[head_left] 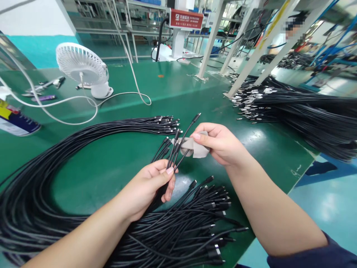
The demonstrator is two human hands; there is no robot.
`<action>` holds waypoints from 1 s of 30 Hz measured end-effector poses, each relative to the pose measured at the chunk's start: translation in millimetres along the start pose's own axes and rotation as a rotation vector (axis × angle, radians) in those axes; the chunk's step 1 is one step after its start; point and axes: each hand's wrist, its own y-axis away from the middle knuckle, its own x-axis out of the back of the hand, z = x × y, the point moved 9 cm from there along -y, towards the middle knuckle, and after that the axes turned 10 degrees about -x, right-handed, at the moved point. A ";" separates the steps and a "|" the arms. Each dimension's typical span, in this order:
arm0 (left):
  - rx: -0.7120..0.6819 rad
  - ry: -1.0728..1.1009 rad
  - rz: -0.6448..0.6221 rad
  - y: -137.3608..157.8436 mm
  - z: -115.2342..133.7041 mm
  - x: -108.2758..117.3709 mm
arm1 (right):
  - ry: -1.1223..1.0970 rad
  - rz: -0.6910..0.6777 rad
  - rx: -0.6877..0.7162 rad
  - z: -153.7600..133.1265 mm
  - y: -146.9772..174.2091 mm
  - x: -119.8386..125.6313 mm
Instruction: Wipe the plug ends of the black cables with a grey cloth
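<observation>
The left hand (157,180) is closed around a small bunch of black cables (173,152), thumb pressed across the front, with the plug ends fanning up and out above its fingers. The right hand (219,143), just beyond and to the right of it, pinches a grey cloth (201,149) between thumb and fingers; the cloth lies against the held cables, though whether it wraps fully round one cannot be told. One cable's plug (196,118) points up past the cloth, just left of the right hand's fingertips. Below and to the left of the left hand, a large loop of cables (21,208) curves over the green counter (92,178), one set of ends lying just beyond that hand and another spread out below and to its right. Well to the right of the right hand, a second thick bundle (306,108) rests near some pale metal legs (241,76). Far beyond the left hand, to its left, stand a white fan (79,63) with a white cord (122,93) and, nearer the edge of view, a printed can (21,121). A red sign (186,19) sits well beyond both hands.
</observation>
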 end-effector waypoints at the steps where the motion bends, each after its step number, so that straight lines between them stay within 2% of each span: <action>1: 0.001 0.002 -0.003 0.0 -0.6 0.2 | -0.007 0.025 0.002 -0.1 0.8 1.1; 3: 0.000 0.013 -0.006 0.1 -1.5 0.8 | 0.010 0.021 -0.005 0.8 2.4 -2.4; 7: 0.002 0.022 -0.006 0.5 -2.9 1.3 | 0.045 -0.077 -0.020 3.0 3.7 -13.1; 13: 0.011 0.016 0.008 1.2 -3.2 1.5 | -0.013 0.032 0.063 2.3 -3.1 4.4; 16: 0.018 0.019 -0.002 2.2 -4.2 0.1 | -0.024 0.040 0.043 7.5 -4.3 0.3; 24: 0.021 0.024 -0.003 1.2 -5.7 -0.2 | -0.011 -0.132 -0.057 15.5 -1.0 -26.0; 27: 0.012 0.012 0.002 0.3 -3.7 0.6 | -0.010 -0.151 -0.059 12.3 -0.8 -23.7; 30: -0.002 0.010 0.025 -0.2 -0.1 2.4 | -0.008 -0.109 -0.018 6.1 -1.7 -13.6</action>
